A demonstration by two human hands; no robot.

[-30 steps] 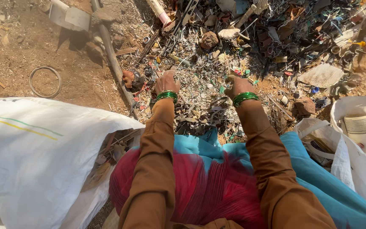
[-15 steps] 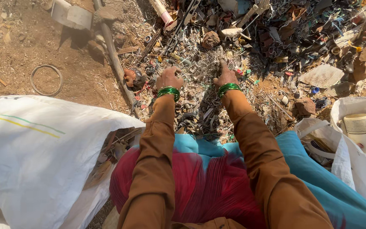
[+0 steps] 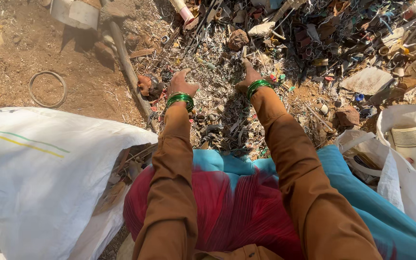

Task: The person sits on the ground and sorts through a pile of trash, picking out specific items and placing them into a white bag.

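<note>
Bare earth is strewn with mixed scrap. Nearest, a white sack [image 3: 34, 168] lies at the left. Beyond, the left hand [image 3: 181, 83] is spread wide over the scrap pile [image 3: 222, 96], and the right hand [image 3: 247, 77] is pressed loosely into it, nothing held. Fragments seem light, stiff and sharp-edged, best pinched singly.

There is a single view, from a camera worn on the person's head. It looks steeply down and forward over the lap — the brown sleeves run up from the bottom edge to the left hand [image 3: 181, 84] and right hand [image 3: 249, 79] near the middle. The camera sits close, about an arm's reach from the scrap pile [image 3: 275, 43] filling the upper frame. A white sack [image 3: 34, 178] crowds the lower left, a bag [image 3: 405, 159] the right edge.
</note>
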